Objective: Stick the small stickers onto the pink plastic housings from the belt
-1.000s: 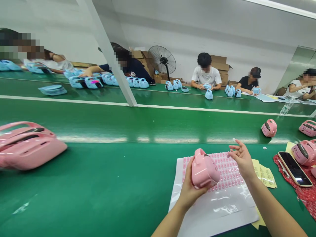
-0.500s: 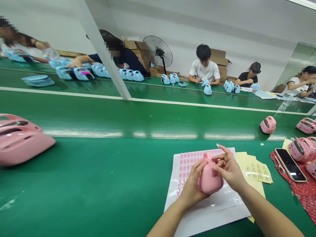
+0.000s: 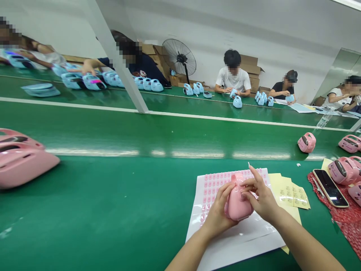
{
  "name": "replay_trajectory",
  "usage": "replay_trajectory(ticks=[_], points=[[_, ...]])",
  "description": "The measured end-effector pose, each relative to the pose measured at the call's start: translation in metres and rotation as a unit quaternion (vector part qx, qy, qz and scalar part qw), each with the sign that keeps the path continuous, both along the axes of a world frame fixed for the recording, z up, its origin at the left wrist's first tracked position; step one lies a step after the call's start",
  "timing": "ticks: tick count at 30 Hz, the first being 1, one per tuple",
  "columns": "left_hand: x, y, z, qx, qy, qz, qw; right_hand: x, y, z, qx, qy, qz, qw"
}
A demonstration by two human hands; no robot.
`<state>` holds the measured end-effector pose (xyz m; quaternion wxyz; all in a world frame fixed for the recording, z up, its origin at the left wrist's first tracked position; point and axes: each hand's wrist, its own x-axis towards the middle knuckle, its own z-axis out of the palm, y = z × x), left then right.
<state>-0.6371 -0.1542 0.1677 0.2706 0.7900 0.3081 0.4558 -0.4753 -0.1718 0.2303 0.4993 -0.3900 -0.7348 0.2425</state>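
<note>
My left hand (image 3: pixel 221 209) is wrapped round a small pink plastic device (image 3: pixel 239 205) with rounded sides and a handle on top. Against its right side press the thumb and bent fingers of my right hand (image 3: pixel 261 197), at a small raised spot they partly cover. The index finger of that hand points upward, with a tiny white scrap (image 3: pixel 249 165) at its tip. Beneath the device lies a white sheet (image 3: pixel 239 248) with rows of small pink stickers (image 3: pixel 210 184). The side of the device facing down is hidden.
Yellow label sheets (image 3: pixel 286 192) lie right of the white sheet. Farther right are a phone (image 3: pixel 330 188) on red bubble wrap (image 3: pixel 342 222) and several pink devices (image 3: pixel 342 170). Larger-looking pink devices (image 3: pixel 25 165) stand at left. Across the belt, several people handle blue devices (image 3: pixel 237 101).
The index finger of my right hand has straightened slightly upward with the white scrap. Both hands keep their places on the pink device, and the view has shifted slightly.
</note>
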Motion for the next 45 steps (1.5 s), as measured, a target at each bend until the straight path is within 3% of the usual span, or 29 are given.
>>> replay_trajectory(ticks=[7, 10, 13, 17, 21, 28, 31, 37, 41, 43, 45], points=[[0.000, 0.002, -0.001, -0.020, -0.015, 0.010, 1.000, 0.005, 0.003, -0.001, 0.229, -0.169, -0.037, 0.958], [0.000, 0.002, -0.001, -0.022, -0.024, 0.012, 0.999, 0.006, 0.003, 0.002, 0.263, -0.208, -0.043, 0.941], [0.000, 0.003, -0.001, -0.015, -0.031, 0.014, 0.999, 0.008, 0.003, 0.005, 0.260, -0.211, -0.023, 0.942], [0.000, 0.002, 0.000, -0.006, -0.018, 0.019, 1.000, 0.010, 0.003, 0.005, 0.198, -0.189, 0.008, 0.962], [0.000, 0.000, 0.001, -0.005, 0.002, 0.011, 1.000, 0.007, 0.000, 0.003, 0.072, -0.098, -0.018, 0.992], [0.000, -0.002, 0.003, 0.019, 0.011, 0.007, 1.000, -0.003, 0.001, -0.006, -0.103, 0.010, -0.002, 0.995], [-0.001, -0.003, 0.003, 0.019, 0.012, 0.008, 1.000, -0.007, -0.001, -0.011, -0.110, 0.020, -0.013, 0.994], [0.000, -0.004, -0.003, 0.025, 0.006, 0.012, 1.000, -0.025, -0.009, -0.022, -0.058, 0.040, -0.085, 0.994], [0.006, -0.009, -0.005, -0.045, -0.002, 0.006, 0.999, -0.014, -0.007, -0.026, -0.116, 0.104, -0.115, 0.981], [0.009, -0.012, -0.001, -0.122, -0.045, -0.025, 0.991, 0.002, 0.000, -0.026, -0.178, 0.130, -0.126, 0.967], [0.013, -0.014, 0.004, -0.230, -0.123, -0.082, 0.962, 0.017, 0.010, -0.025, -0.249, 0.134, -0.114, 0.952]])
